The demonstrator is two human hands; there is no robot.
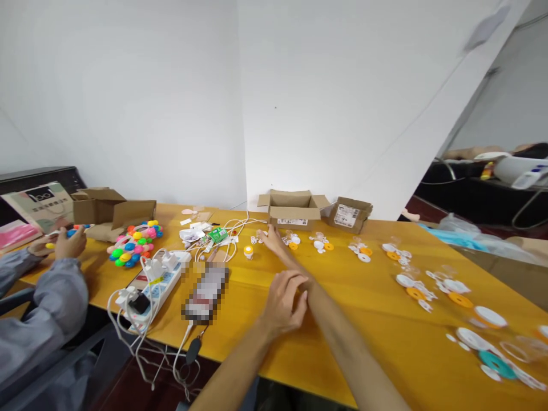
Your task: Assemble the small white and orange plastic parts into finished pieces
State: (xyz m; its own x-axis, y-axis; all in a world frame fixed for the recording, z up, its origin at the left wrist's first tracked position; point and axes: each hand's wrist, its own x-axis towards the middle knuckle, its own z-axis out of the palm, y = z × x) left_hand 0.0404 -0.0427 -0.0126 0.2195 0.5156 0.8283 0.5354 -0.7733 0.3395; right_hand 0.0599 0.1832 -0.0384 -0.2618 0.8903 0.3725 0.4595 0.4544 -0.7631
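My right hand (273, 238) reaches far across the table to a small cluster of white plastic parts (255, 239), just in front of an open cardboard box (291, 213). Its fingers look apart at the edge of those parts; whether they touch them is too small to tell. My left hand (282, 302) is raised nearer to me with curled fingers, close beside my right forearm, and nothing shows in it. A small yellow-and-white round piece (249, 252) stands left of my right hand. Right of it lies a set with an orange ring (293, 246) and white pieces.
Several similar sets, one with a teal ring (496, 364), spread along the right side. A smaller box (350, 215) stands at the back. Left lie a phone (208, 294), a power strip (165, 291) with cables, and colourful ball rings (132, 246). A co-worker's hands (68, 244) hold coloured pieces.
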